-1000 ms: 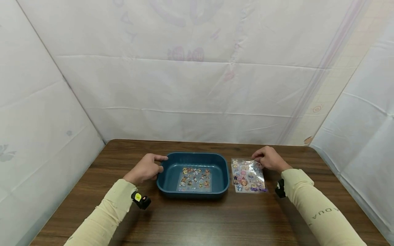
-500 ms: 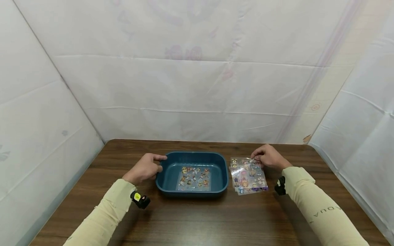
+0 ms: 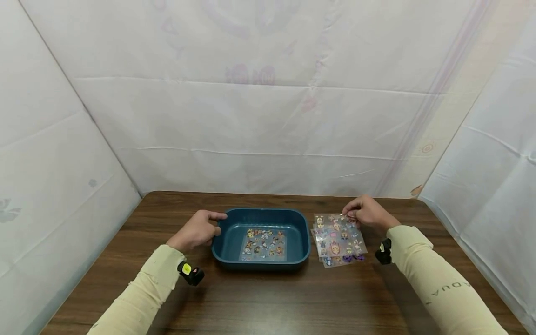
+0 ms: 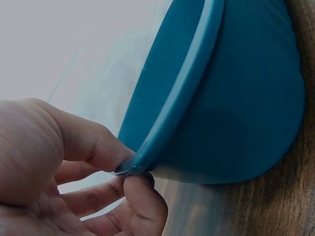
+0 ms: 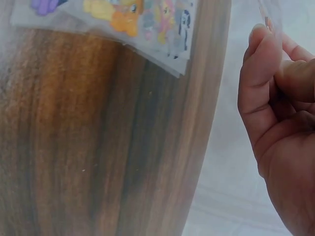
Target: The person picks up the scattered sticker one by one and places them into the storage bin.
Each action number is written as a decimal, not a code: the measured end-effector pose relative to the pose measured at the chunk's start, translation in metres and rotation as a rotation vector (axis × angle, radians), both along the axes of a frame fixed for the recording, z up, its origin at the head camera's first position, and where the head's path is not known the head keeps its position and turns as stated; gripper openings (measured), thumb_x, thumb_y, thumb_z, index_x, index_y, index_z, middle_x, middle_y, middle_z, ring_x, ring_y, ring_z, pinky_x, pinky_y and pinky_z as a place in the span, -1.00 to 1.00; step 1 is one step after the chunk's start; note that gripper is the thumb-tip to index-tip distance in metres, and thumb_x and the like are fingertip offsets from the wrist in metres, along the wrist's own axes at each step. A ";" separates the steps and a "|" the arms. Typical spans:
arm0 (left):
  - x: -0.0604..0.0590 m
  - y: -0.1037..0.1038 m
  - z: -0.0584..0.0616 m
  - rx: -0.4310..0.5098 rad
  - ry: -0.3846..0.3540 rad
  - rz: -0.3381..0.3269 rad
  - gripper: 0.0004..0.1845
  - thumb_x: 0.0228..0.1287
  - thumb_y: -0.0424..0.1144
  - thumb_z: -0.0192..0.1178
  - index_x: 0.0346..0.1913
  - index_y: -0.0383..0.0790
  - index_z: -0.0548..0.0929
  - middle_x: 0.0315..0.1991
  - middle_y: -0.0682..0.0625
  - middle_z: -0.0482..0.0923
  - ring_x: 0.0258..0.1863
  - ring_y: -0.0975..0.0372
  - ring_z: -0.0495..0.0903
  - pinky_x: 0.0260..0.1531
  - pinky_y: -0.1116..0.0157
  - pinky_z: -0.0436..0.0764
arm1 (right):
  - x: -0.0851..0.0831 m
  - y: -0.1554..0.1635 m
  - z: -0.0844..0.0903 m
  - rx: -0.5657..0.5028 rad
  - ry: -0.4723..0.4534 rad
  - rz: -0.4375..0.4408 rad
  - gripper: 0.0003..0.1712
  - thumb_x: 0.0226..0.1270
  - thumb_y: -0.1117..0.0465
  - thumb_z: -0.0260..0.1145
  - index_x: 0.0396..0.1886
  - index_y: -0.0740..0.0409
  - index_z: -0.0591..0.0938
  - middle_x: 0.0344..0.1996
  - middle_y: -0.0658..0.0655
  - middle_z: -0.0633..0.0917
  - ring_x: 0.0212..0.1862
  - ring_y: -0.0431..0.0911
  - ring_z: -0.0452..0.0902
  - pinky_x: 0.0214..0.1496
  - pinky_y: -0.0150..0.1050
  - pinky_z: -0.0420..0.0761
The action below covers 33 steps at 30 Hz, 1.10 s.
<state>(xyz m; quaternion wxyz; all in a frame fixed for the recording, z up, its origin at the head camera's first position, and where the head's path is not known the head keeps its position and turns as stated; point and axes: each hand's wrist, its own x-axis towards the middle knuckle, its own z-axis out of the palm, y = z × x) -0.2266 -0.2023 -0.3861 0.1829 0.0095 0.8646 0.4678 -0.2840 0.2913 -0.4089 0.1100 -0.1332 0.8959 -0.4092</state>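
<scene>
My left hand pinches the rim of a blue plastic tub at its left end, thumb and finger on either side of the edge in the left wrist view. Flat on the tub's floor lies a clear sheet of cartoon stickers. To the right of the tub, my right hand pinches the top edge of another clear sticker sheet. That sheet is raised over several more sticker sheets, which lie fanned on the table. In the right wrist view only a corner of the held sheet shows at the fingertips.
The brown wood-grain table has rounded back corners. White printed cloth hangs behind it and along both sides. A black strap with a small device sits on the left wrist, and a similar one on the right.
The right hand has lifted the top sticker sheet slightly, and it now stands apart from the sheets under it. The left hand and the tub have stayed in place.
</scene>
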 end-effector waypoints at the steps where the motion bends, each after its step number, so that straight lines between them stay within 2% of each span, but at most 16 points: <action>1: 0.000 0.000 0.000 -0.001 0.001 0.000 -0.44 0.43 -0.49 0.04 0.48 -0.30 0.47 -0.73 0.11 0.10 -0.75 0.25 0.10 -0.54 0.23 0.34 | 0.000 0.000 0.001 -0.001 -0.007 -0.001 -0.71 0.52 0.50 0.09 -0.07 0.43 0.75 -0.39 0.22 0.74 -0.41 -0.06 0.57 -0.43 -0.17 0.62; 8: 0.000 0.000 -0.001 0.001 0.009 -0.001 -0.43 0.41 -0.50 0.05 0.47 -0.30 0.48 -0.73 0.11 0.09 -0.75 0.26 0.10 -0.55 0.24 0.33 | 0.002 -0.002 0.010 -0.021 -0.053 0.003 -0.70 0.56 0.45 0.08 0.00 0.39 0.74 -0.36 0.19 0.73 -0.41 -0.04 0.58 -0.39 -0.08 0.64; 12: 0.000 0.001 0.000 -0.001 0.013 -0.002 -0.43 0.41 -0.50 0.04 0.48 -0.30 0.47 -0.74 0.11 0.09 -0.76 0.26 0.11 -0.56 0.25 0.33 | 0.002 -0.002 0.015 -0.031 -0.044 0.029 -0.69 0.55 0.45 0.08 -0.01 0.41 0.75 -0.39 0.18 0.72 -0.44 -0.07 0.56 -0.40 -0.03 0.65; 18: 0.000 0.000 0.000 -0.003 0.015 -0.005 -0.42 0.41 -0.50 0.04 0.48 -0.31 0.47 -0.72 0.10 0.12 -0.75 0.26 0.11 -0.55 0.24 0.34 | 0.001 -0.001 0.022 -0.053 -0.037 0.056 -0.69 0.53 0.48 0.08 0.01 0.47 0.73 -0.41 0.19 0.73 -0.47 -0.10 0.55 -0.44 -0.11 0.63; 26: 0.001 0.000 0.000 -0.008 0.016 -0.004 -0.42 0.40 -0.51 0.04 0.48 -0.32 0.47 -0.71 0.10 0.12 -0.75 0.26 0.10 -0.56 0.24 0.33 | -0.002 -0.006 0.023 -0.094 -0.074 0.085 -0.70 0.55 0.46 0.08 0.00 0.50 0.72 -0.38 0.18 0.73 -0.46 -0.12 0.54 -0.43 -0.16 0.63; 33: 0.000 0.000 0.000 -0.007 0.018 -0.011 -0.42 0.40 -0.50 0.04 0.48 -0.31 0.47 -0.74 0.11 0.08 -0.76 0.26 0.09 -0.59 0.27 0.31 | -0.003 -0.014 0.025 -0.082 -0.065 0.120 -0.68 0.55 0.47 0.06 0.00 0.48 0.72 -0.34 0.21 0.74 -0.48 -0.14 0.55 -0.44 -0.19 0.64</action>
